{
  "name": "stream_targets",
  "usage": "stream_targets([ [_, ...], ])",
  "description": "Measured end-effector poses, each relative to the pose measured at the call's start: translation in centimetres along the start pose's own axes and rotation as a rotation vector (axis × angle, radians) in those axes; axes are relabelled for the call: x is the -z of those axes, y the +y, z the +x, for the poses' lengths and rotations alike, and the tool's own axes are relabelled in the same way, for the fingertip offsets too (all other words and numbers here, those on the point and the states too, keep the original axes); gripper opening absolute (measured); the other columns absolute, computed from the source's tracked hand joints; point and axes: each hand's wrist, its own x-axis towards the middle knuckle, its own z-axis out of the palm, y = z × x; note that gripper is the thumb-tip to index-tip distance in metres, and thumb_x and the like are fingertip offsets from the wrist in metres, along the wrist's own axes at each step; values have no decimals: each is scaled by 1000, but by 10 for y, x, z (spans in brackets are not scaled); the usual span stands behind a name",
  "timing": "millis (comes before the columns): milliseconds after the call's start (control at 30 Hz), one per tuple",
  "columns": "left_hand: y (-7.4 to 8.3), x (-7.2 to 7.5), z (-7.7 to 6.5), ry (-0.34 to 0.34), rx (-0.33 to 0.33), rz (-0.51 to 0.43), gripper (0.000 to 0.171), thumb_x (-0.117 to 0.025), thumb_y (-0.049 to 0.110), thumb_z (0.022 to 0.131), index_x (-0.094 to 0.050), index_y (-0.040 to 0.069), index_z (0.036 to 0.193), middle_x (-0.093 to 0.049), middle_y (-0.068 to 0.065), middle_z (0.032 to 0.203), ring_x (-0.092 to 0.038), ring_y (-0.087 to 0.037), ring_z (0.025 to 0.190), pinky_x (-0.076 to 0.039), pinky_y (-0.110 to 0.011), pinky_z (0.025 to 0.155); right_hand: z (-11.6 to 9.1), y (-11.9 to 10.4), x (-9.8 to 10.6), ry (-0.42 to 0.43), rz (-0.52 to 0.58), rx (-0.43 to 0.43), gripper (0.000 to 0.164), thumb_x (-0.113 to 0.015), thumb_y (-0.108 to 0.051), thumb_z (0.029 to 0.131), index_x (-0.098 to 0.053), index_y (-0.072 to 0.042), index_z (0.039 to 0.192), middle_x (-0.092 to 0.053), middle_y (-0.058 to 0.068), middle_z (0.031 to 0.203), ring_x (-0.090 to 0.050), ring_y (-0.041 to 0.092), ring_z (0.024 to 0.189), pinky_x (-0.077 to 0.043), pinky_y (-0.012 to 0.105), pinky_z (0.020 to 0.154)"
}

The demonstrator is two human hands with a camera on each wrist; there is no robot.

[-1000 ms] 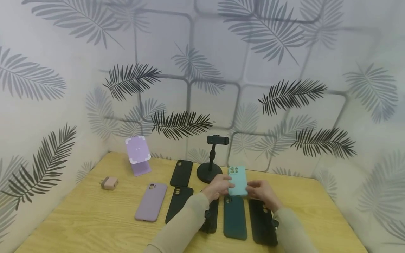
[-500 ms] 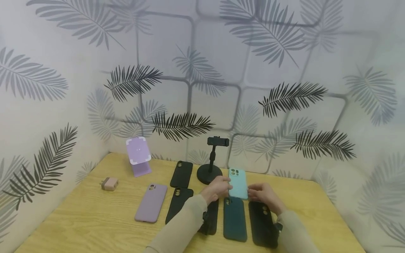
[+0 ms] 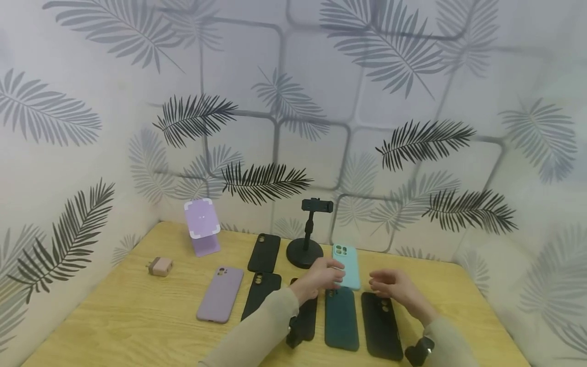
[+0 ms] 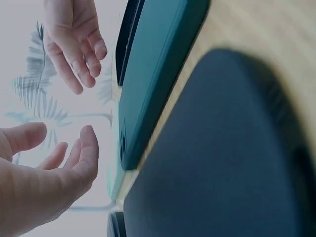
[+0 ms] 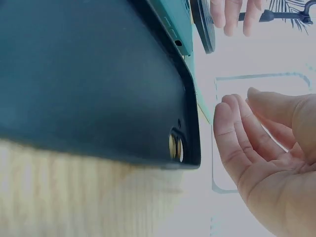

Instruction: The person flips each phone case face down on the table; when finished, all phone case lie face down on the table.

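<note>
A light turquoise phone case (image 3: pixel 349 270) lies on the table behind a dark teal phone case (image 3: pixel 341 321), its camera cutouts at the far end. My left hand (image 3: pixel 320 278) hovers at its left edge, overlapping its near corner in the head view. To the right, apart from it, is my right hand (image 3: pixel 398 289), above the far end of a black phone case (image 3: pixel 381 329). Both hands have loosely bent fingers and hold nothing. In the left wrist view, a gap shows between thumb and fingers of the left hand (image 4: pixel 54 177). Another black case (image 3: pixel 308 316) lies partly under the left forearm.
A black phone stand (image 3: pixel 304 252) stands behind my left hand. Further left are two more black cases (image 3: pixel 264 253) (image 3: pixel 260 293), a mauve case (image 3: pixel 221 294), a lilac stand (image 3: pixel 203 224) and a pink charger plug (image 3: pixel 160 266). A patterned wall (image 3: pixel 312 153) closes off the table's back.
The turquoise case has been lowered onto the table and let go. My right hand has moved right and nearer, away from it; my left fingers have lifted off its edge.
</note>
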Motion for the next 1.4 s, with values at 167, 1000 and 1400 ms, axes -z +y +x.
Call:
stream_targets([
  [167,2,-12,-11,-88,15,17,36,-62,9,95,-58,-5,128,-66,-15,114,-66,-31,106,-59,-38,85,-16,1,8,-73,-24,32,43,-59,-5,96,-47,21,129,-63,33,113,-65,17,88,-59,33,74],
  [1000,4,-51,-37,-314,136,-113,53,-62,0,93,-42,-7,141,-54,-25,131,-62,-43,111,-56,-45,92,-59,20,14,-75,-256,-76,40,-75,-10,83,-63,9,116,-67,18,108,-63,21,94,-56,30,75],
  [1400,0,-55,-37,-150,129,-150,59,-64,-4,90,-38,-2,143,-63,-18,107,-62,-21,79,-59,-43,82,-61,17,8,-58,-183,-45,36,-72,-9,87,-64,12,114,-68,25,109,-67,29,97,-58,28,76],
])
